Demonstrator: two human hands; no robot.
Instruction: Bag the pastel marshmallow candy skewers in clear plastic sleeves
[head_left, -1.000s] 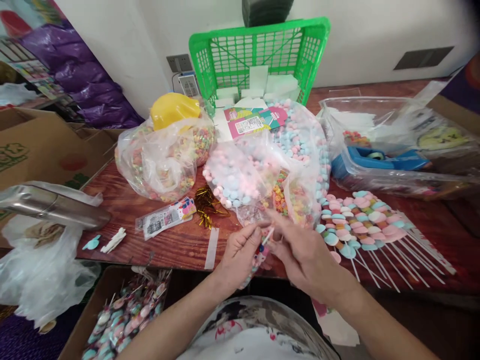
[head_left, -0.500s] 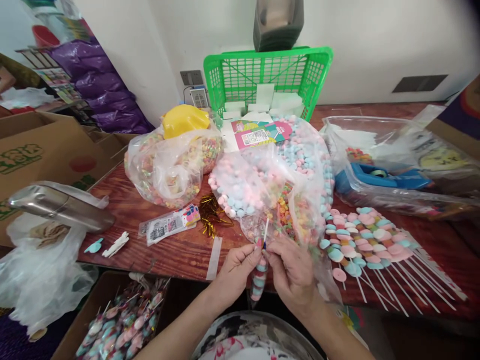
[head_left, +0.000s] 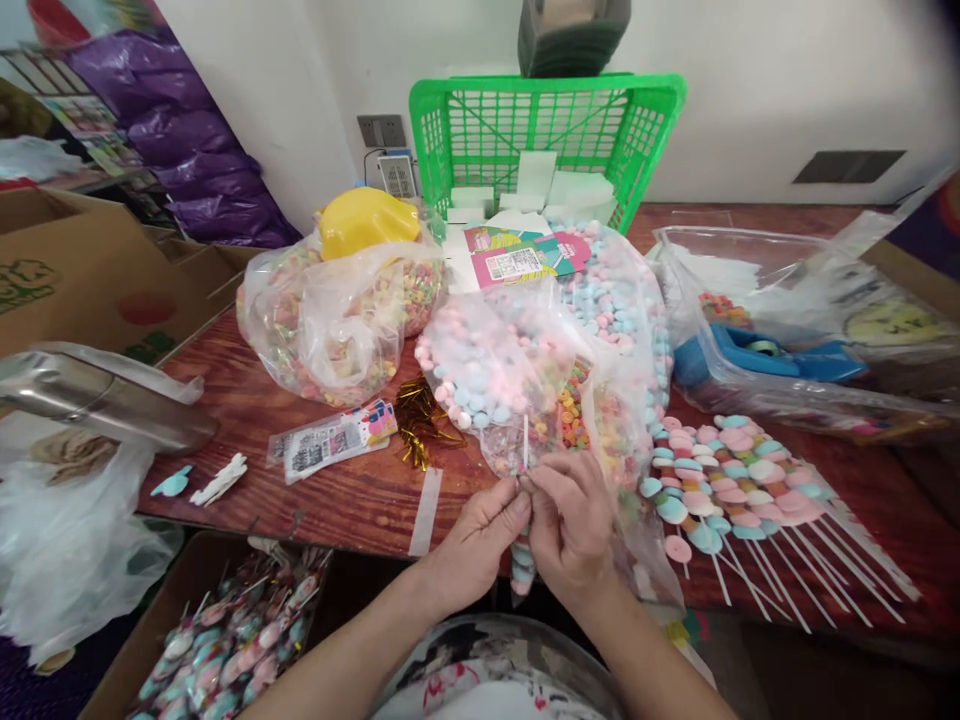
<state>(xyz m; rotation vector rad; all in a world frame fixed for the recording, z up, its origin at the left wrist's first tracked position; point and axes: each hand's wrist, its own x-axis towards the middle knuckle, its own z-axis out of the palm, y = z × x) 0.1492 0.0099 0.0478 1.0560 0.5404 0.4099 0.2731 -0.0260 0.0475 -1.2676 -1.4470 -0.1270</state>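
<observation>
A wooden table (head_left: 247,400) fills the middle of the frame, with a brown carton (head_left: 67,270) at the left edge and a green crate (head_left: 540,140) standing at upper centre against the wall. Right of centre sits a clear tub (head_left: 787,330) holding a blue tape dispenser (head_left: 765,355). Two big clear bags lie mid-frame: a bag of ring sweets (head_left: 330,320) on the left with a yellow scoop (head_left: 364,220) on top, and a bag of pink and blue sweets (head_left: 540,350) at centre. A row of finished skewers (head_left: 735,480) lies fanned out at lower right, sticks pointing toward the bottom right corner. A box of wrapped skewers (head_left: 225,640) sits in the lower left. Gold twist ties (head_left: 420,420) and a small packet (head_left: 334,440) lie left of centre.

At lower centre, just at the table's near edge, the left hand (head_left: 480,530) and right hand (head_left: 574,525) meet, fingertips pinched together on one skewer (head_left: 523,500). Its white stick points up above the fingers; its sweets hang below, between the hands, in a clear wrap
</observation>
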